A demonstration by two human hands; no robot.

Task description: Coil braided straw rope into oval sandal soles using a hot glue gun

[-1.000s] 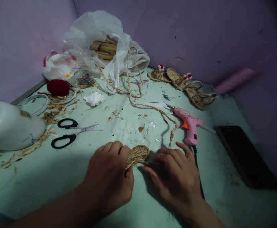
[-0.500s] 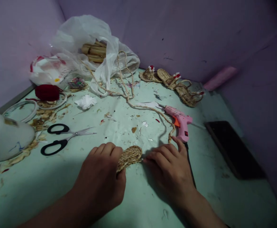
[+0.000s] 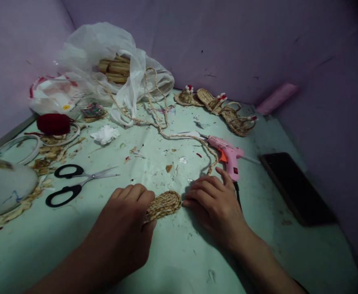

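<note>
A flat oval sole of coiled braided straw (image 3: 166, 204) sits between my hands, its rounded end pointing right. My left hand (image 3: 126, 228) is closed around its left part and hides that end. At the sole's rounded tip, the fingers of my right hand (image 3: 217, 210) are bent and pressed together; they appear to pinch the braided straw cord (image 3: 183, 136), whose held stretch is hidden under the hand. The cord trails back across the table towards a plastic bag. A pink glue gun (image 3: 228, 154) lies just beyond my right hand.
Black-handled scissors (image 3: 87, 179) lie left, near a white rounded object (image 3: 9, 188). Behind are red yarn (image 3: 54, 123), crumpled tissue (image 3: 104, 134) and a plastic bag (image 3: 97, 38) with dried stalks. Small woven slippers (image 3: 214, 104) line the wall. A phone (image 3: 295, 188) lies right.
The whole view has shifted a little, so most things appear slightly further left. The sole seems turned a bit flatter between my hands. Both hands keep their hold.
</note>
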